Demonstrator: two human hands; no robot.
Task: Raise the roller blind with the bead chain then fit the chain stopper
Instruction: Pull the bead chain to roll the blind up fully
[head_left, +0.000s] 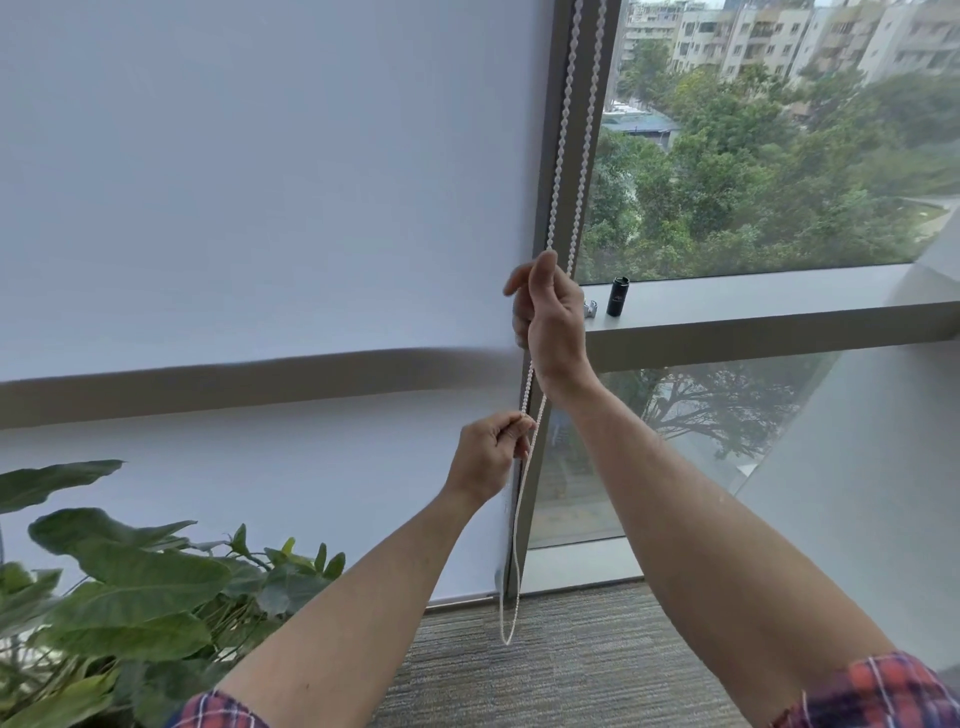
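A white roller blind (260, 182) covers the left window down almost to the floor, its bottom bar (457, 601) just above the carpet. A white bead chain (563, 130) hangs in two strands along the grey window post and loops low near the floor. My right hand (550, 312) grips the chain high up, at sill height. Lower down, my left hand (491, 454) pinches a strand between its fingers. A small clear piece (590, 307), perhaps the chain stopper, lies on the sill beside my right hand.
A black cylinder (617, 296) stands on the grey window sill (753, 312) just right of the post. A leafy potted plant (130, 587) fills the lower left. Striped grey carpet (571, 654) lies underfoot. Trees and buildings show through the right pane.
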